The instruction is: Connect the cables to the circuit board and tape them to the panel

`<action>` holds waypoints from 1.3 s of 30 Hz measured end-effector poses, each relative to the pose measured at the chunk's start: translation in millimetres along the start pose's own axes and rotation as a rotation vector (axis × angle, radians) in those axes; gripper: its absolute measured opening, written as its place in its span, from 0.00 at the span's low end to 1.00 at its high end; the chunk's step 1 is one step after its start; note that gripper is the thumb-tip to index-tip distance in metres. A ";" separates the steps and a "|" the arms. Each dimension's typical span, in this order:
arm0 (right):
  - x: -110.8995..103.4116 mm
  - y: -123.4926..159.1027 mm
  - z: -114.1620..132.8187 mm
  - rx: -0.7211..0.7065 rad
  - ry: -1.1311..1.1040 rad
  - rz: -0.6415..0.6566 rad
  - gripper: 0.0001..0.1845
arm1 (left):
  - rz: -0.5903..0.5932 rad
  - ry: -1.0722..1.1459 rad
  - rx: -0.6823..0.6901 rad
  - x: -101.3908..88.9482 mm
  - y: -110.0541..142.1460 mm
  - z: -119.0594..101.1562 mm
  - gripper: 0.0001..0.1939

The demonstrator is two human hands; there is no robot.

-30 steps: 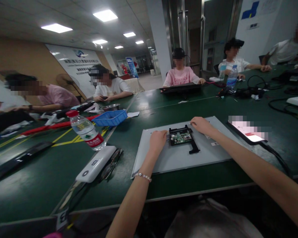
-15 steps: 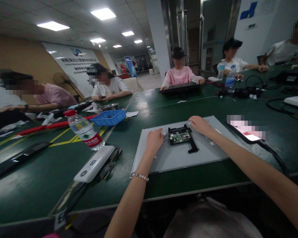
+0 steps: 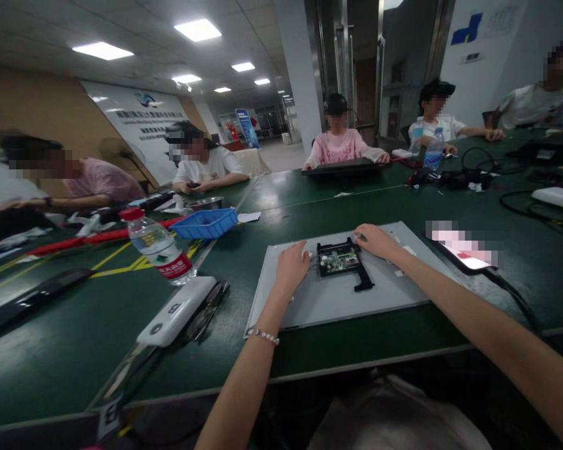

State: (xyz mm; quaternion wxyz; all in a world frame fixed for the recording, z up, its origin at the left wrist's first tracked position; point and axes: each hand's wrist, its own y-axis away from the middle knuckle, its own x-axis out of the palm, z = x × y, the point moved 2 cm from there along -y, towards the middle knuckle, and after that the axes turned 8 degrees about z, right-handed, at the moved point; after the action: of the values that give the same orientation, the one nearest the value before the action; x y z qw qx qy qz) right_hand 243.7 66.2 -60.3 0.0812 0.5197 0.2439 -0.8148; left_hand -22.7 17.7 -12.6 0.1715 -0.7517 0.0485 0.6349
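A grey flat panel (image 3: 338, 300) lies on the green table in front of me. On its far half sits a black frame (image 3: 358, 275) holding a small green circuit board (image 3: 338, 259). My left hand (image 3: 291, 267) rests on the panel just left of the board, fingers curled toward the board's left edge. My right hand (image 3: 374, 240) lies at the frame's far right corner, fingers bent and touching it. What the fingertips pinch, if anything, is too small to see.
A lit phone (image 3: 464, 253) with a cable lies right of the panel. To the left are a water bottle (image 3: 157, 247), a white device (image 3: 176, 310), glasses (image 3: 206, 315) and a blue tray (image 3: 206, 223). Several people sit around the table.
My left hand drew back slightly from the board's left edge. My right hand stays at the frame's far corner. The view shifted a little.
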 end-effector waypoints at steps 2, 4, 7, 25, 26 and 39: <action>1.5 -0.4 -1.0 0.000 -0.006 -0.012 0.13 | 0.020 -0.010 0.016 -2.7 -0.7 -2.7 0.19; 2.6 -0.7 -2.1 0.002 -0.009 -0.014 0.13 | 0.063 -0.031 0.048 -6.4 -1.9 -8.0 0.20; 3.3 -1.1 -3.7 0.003 -0.012 -0.008 0.13 | 0.141 -0.051 0.113 -11.6 -7.7 -19.0 0.22; 2.3 -2.1 -2.8 -0.007 -0.041 -0.033 0.13 | 0.159 -0.018 0.268 18.1 -44.1 -32.9 0.20; 2.0 -1.7 -2.8 -0.003 -0.039 -0.036 0.13 | 0.158 -0.031 0.273 18.3 -42.2 -33.8 0.20; -5.6 -2.1 -9.3 -0.002 -0.021 -0.031 0.11 | 0.079 -0.067 0.259 15.7 -35.3 -36.1 0.19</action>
State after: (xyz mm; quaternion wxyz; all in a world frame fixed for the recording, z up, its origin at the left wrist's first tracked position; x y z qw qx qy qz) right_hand 252.8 71.8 -57.9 0.0718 0.5071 0.2519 -0.8211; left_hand 24.4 41.4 -16.1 0.2436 -0.6992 0.1539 0.6543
